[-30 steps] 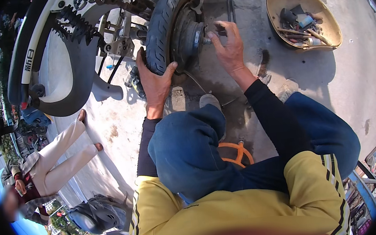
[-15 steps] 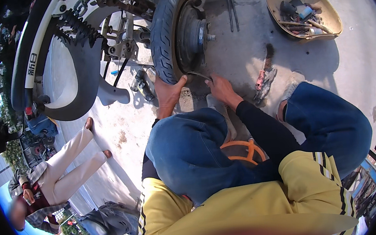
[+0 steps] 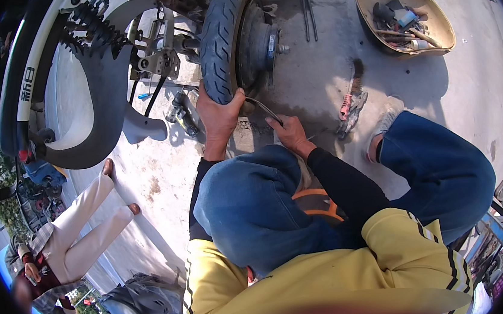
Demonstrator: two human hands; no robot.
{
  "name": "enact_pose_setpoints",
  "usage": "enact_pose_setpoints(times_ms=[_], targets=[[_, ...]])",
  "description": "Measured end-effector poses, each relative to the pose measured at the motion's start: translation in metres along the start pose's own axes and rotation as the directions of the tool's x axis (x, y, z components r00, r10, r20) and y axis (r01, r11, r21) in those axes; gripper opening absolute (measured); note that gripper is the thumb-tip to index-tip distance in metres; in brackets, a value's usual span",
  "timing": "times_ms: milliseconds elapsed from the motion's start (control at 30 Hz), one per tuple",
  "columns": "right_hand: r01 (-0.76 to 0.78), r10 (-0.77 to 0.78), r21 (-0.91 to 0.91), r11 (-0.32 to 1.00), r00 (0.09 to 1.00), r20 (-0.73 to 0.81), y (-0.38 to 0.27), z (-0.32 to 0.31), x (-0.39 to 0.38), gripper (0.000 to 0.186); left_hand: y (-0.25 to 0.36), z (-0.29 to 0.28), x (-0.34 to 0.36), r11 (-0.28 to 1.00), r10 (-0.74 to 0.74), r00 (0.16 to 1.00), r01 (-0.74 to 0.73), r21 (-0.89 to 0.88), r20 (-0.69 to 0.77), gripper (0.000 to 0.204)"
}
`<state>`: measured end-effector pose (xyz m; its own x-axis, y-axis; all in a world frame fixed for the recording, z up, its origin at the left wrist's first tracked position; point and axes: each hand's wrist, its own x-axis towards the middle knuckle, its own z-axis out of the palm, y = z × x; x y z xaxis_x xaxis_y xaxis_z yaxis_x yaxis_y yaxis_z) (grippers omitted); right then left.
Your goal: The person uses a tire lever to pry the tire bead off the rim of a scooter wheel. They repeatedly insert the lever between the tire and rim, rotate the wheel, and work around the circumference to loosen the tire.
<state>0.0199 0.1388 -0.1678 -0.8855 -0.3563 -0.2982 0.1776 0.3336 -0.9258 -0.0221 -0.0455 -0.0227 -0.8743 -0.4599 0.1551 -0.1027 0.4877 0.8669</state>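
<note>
A scooter wheel with a black tyre [image 3: 218, 42] and a hub [image 3: 257, 53] with a protruding axle stands upright beside the scooter's frame [image 3: 157, 60]. My left hand [image 3: 222, 117] grips the tyre's lower edge, thumb at its right side. My right hand [image 3: 291, 132] is closed on a thin curved cable or bar [image 3: 261, 104], which runs up to the bottom of the wheel; I cannot tell which it is. A dark tool [image 3: 182, 112] lies left of my left hand, and a pink-handled wire brush [image 3: 349, 99] lies at the right.
A beige bin of tools and parts [image 3: 444, 23] sits at the upper right, near long thin rods [image 3: 308, 6]. My bent legs are below the wheel, over an orange round frame [image 3: 326, 207]. At left are a person [image 3: 78, 246] in light trousers and another scooter [image 3: 138, 301].
My right hand has left the axle area, moving down to take hold of the thin curved piece; since half a second ago it is slightly lower. My left hand stays on the tyre.
</note>
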Motion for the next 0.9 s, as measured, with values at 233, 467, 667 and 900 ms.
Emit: enact_pose_setpoints(times_ms=[233, 467, 667, 900], targets=[[-0.093, 0.182, -0.471, 0.877, 0.972, 0.147, -0.101, -0.081, -0.027, 0.053, -0.005, -0.014, -0.007, 0.997, -0.029, 0.997, 0.034, 0.073, -0.072, 0.067], [-0.194, 0.213, -0.366, 0.91, 0.977, 0.012, -0.11, -0.052, -0.071, 0.046, -0.01, -0.003, 0.004, 0.99, 0.043, 0.997, -0.034, 0.138, -0.062, 0.071], [-0.12, 0.125, -0.252, 0.96, 0.992, 0.004, -0.052, -0.031, -0.059, 0.035, -0.005, -0.006, 0.0, 0.981, 0.067, 0.996, -0.055, 0.186, -0.058, 0.075], [0.078, -0.077, -0.237, 0.968, 0.997, 0.011, 0.035, 0.002, 0.025, 0.028, -0.007, 0.005, 0.005, 0.987, 0.066, 0.997, -0.061, 0.15, -0.03, 0.078]])
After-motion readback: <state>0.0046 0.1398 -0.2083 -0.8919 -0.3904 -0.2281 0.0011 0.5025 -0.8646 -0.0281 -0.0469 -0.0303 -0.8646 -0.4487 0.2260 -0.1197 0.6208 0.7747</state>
